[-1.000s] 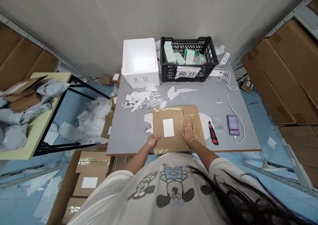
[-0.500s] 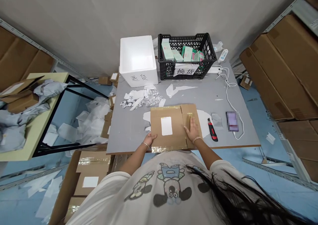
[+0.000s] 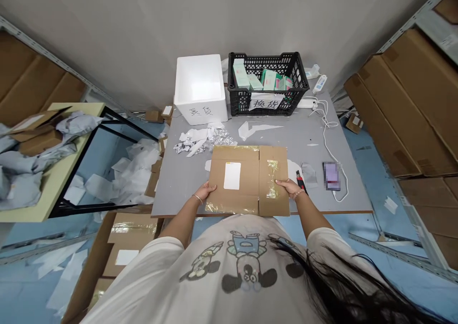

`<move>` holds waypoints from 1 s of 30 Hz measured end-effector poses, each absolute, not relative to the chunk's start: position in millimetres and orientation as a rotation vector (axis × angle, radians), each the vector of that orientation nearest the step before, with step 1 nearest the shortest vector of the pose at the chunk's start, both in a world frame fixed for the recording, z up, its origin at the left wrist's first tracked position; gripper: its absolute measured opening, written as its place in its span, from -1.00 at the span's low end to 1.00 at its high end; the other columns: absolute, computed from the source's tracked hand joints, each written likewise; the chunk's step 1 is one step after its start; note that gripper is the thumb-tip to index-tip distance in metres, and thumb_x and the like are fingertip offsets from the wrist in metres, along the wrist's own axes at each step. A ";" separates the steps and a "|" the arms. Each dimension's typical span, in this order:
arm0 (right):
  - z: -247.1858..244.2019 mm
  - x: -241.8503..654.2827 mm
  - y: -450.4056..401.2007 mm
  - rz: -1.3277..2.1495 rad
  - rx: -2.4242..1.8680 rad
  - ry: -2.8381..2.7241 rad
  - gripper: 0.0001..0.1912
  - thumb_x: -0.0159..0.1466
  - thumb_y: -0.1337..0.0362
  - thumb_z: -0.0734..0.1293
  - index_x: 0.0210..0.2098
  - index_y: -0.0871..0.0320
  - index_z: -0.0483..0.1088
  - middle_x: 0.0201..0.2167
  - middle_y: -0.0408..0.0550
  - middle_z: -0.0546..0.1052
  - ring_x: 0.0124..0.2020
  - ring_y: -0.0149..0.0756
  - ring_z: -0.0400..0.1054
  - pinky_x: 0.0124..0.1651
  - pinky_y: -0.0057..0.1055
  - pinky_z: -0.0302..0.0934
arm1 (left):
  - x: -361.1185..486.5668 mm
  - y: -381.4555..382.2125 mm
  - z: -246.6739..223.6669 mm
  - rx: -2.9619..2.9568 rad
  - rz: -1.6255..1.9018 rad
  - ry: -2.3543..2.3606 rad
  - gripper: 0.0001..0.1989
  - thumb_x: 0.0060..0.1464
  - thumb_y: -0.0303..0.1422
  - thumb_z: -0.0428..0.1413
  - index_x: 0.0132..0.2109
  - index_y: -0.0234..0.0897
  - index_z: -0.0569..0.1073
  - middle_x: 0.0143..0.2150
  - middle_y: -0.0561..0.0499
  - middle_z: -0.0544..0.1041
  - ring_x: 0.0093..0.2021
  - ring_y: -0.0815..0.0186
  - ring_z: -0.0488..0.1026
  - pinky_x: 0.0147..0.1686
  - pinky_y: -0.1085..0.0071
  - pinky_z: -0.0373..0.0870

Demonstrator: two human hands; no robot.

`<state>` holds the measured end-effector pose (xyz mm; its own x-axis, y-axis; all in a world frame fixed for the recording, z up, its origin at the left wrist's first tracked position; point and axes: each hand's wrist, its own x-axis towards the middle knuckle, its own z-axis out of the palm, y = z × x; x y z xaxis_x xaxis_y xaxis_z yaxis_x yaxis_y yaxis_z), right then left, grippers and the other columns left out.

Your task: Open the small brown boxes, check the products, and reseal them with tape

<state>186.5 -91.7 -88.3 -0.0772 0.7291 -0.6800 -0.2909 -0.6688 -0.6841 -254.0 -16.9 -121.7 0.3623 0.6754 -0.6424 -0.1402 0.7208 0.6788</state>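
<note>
A flat cardboard box (image 3: 246, 181) lies at the front of the grey table, with a white label (image 3: 232, 176) on top and clear tape (image 3: 272, 178) across its seams. My left hand (image 3: 205, 191) grips its left side, and my right hand (image 3: 288, 186) grips its right side. Just past my right hand, a red-and-black utility knife (image 3: 299, 180) is partly hidden by my fingers. Torn white paper (image 3: 191, 140) and crumpled foil wrap (image 3: 220, 137) lie behind the box.
The grey table (image 3: 179, 171) holds a white foam box (image 3: 200, 88) and a black plastic crate (image 3: 268, 105) of green-and-white cartons at its back. A phone (image 3: 331, 176) and white cable (image 3: 331, 140) lie right. Stacked parcels (image 3: 129, 247) stand below the front edge.
The box has turned and now sits squarer to the table edge. My right hand has moved from its top to its right side, and my left hand has shifted outward.
</note>
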 end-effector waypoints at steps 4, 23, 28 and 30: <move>-80.4 189.1 -86.3 1.856 -1.483 -0.533 -0.65 0.01 0.10 0.55 -0.31 0.21 0.55 -0.32 0.10 0.65 -0.30 -0.07 0.57 -0.22 -0.24 0.47 | -265.9 -14.0 -100.4 0.531 0.476 1.044 -0.49 -0.17 -0.24 0.41 -0.05 -0.34 0.52 -0.15 -0.22 0.64 -0.18 0.11 0.62 -0.15 0.25 0.53; -43.5 136.9 40.6 2.281 -1.188 -0.945 -0.40 0.23 -0.19 0.18 0.01 0.13 0.42 -0.11 0.09 0.60 -0.03 -0.04 0.50 -0.02 -0.16 0.39 | -278.4 -168.1 -34.8 0.223 1.144 1.246 -0.55 -0.17 -0.36 0.40 -0.08 -0.39 0.55 -0.20 -0.25 0.65 -0.27 0.05 0.62 -0.22 0.20 0.55; -30.5 72.4 44.8 2.362 -1.072 -1.053 -0.26 0.22 -0.29 0.09 0.09 0.14 0.39 -0.05 0.14 0.57 0.05 0.02 0.45 0.01 -0.12 0.36 | -301.9 -218.7 -30.9 0.055 1.369 1.344 -0.59 -0.18 -0.40 0.38 -0.12 -0.40 0.55 -0.26 -0.19 0.65 -0.32 0.10 0.62 -0.28 0.24 0.58; -24.7 37.4 45.4 2.340 -1.010 -1.034 -0.26 0.22 -0.29 0.09 0.09 0.12 0.38 0.00 0.12 0.55 0.08 0.02 0.42 0.04 -0.10 0.35 | -315.3 -229.9 -32.3 -0.007 1.420 1.366 -0.60 -0.15 -0.40 0.36 -0.10 -0.40 0.54 -0.27 -0.19 0.65 -0.31 0.09 0.62 -0.28 0.23 0.58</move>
